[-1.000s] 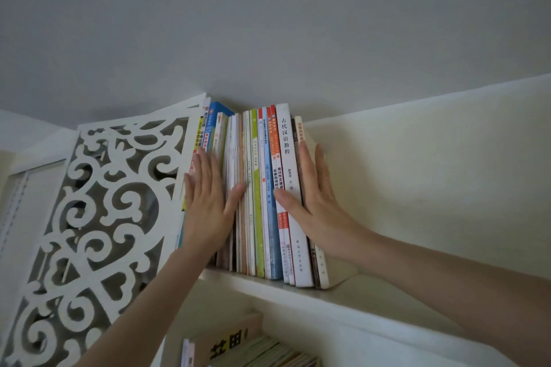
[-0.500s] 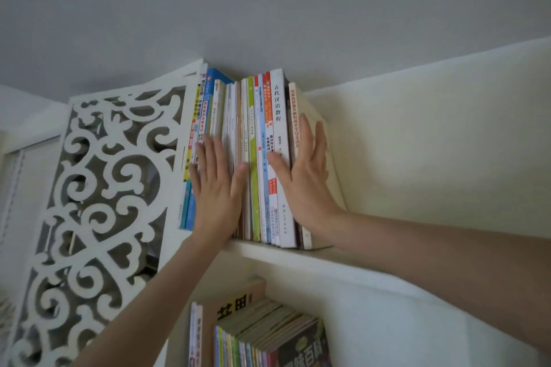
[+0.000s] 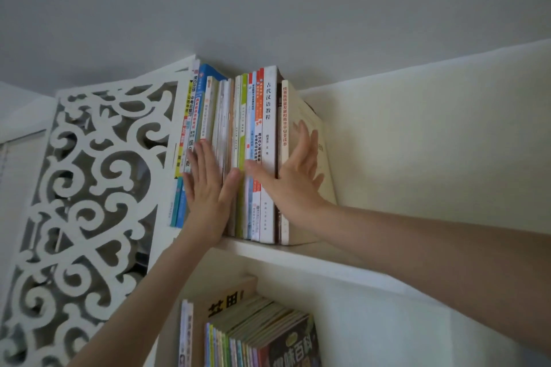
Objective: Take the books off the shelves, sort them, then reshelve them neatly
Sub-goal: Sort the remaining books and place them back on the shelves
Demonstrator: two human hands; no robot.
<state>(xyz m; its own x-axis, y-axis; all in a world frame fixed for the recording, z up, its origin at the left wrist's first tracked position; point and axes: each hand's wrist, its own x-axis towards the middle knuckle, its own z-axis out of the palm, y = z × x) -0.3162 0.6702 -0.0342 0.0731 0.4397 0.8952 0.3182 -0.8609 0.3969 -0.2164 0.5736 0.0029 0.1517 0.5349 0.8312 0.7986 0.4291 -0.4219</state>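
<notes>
Books (image 3: 238,128) stand upright in a row on the top shelf (image 3: 313,256), beside the carved white side panel (image 3: 98,188). The left grip (image 3: 208,188) lies flat and wide on the left-hand spines, holding nothing. The right grip (image 3: 295,176) is wide too, with straight fingers along the cover of the cream end book (image 3: 301,107) and the thumb across the spines. Lower books (image 3: 253,334) fill the shelf below.

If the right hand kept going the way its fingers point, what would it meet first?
The right hand lies flat on the end book; sliding on, it would probably reach the wall behind, though depth is unclear.
</notes>
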